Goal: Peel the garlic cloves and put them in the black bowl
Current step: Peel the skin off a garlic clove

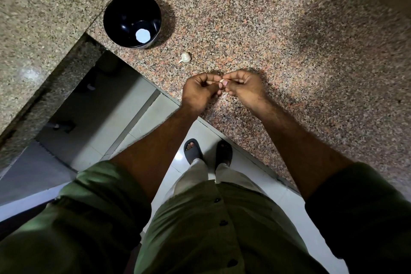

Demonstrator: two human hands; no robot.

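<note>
A small pale garlic clove [221, 81] is pinched between the fingertips of both hands, just above the speckled granite counter [289, 51]. My left hand [200, 91] and my right hand [243, 88] meet at it with curled fingers. Most of the clove is hidden by the fingers. A second piece of garlic [185, 57], white with a short stem, lies on the counter beyond my hands. The black bowl [117, 6] stands further back to the left, with a bright round reflection on its bottom.
The counter's front edge [169, 95] runs diagonally below my hands, with a dark opening under it at the left. Light floor tiles [144, 122] and two feet in dark sandals are below. Green sleeves fill the lower frame.
</note>
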